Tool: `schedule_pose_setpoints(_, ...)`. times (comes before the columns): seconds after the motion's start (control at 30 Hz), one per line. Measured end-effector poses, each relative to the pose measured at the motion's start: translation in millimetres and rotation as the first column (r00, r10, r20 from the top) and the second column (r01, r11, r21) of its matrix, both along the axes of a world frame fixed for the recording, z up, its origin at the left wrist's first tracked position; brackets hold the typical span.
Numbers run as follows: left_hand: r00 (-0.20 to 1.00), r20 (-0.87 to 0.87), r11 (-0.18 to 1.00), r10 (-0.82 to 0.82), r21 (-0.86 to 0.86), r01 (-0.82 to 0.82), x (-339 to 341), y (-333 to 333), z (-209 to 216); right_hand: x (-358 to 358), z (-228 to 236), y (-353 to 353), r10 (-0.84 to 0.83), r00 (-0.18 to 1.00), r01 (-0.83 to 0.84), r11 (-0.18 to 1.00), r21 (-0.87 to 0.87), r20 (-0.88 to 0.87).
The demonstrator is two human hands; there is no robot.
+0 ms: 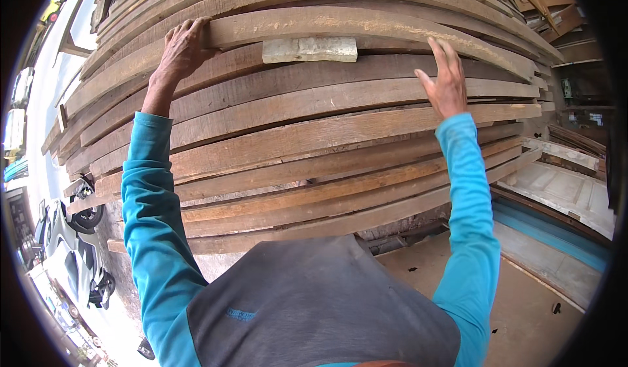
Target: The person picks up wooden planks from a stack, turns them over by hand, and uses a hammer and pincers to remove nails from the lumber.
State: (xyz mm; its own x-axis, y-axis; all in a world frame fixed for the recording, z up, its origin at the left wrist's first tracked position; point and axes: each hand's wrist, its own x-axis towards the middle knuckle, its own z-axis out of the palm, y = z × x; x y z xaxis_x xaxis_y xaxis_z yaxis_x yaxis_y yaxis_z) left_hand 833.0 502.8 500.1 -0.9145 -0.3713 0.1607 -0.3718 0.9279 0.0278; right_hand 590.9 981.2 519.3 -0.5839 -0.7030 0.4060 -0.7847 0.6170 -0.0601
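Note:
A long wooden plank (pixel 366 23) lies near the top of a large stack of timber. My left hand (pixel 183 50) is closed on it, with the fingers hooked over its upper edge and the thumb below. Toward the plank's right end is my right hand (pixel 448 79). Its fingers are stretched out and the thumb stands apart; the fingertips are at the plank's face, though whether they press on it I cannot tell. Between my hands, a short pale block (pixel 310 50) sits just under the plank. More boards (pixel 314 138) run in rows below it, nearer to my body.
Outside on the left stands a motorcycle (pixel 72 256) on bright ground. A pale panelled door (pixel 562 187) and a blue board (pixel 556 233) lie at the right. Brown flooring (pixel 523 314) shows at the lower right, and further timber (pixel 549 0) leans at the upper right.

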Motion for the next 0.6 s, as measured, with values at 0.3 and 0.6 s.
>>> schedule_pose_setpoints(0.3, 0.975, -0.203, 0.995, -0.087, 0.037, 0.097, 19, -3, -1, -77, 7, -69, 0.045, 0.990, -0.095, 0.909, 0.405, 0.131)
schedule_pose_setpoints(0.6, 0.957, -0.285, 0.997, -0.059, 0.036, 0.073, 19, 1, 11, -111, 16, -50, 0.148, 0.989, -0.137, 0.874, 0.466, 0.012)
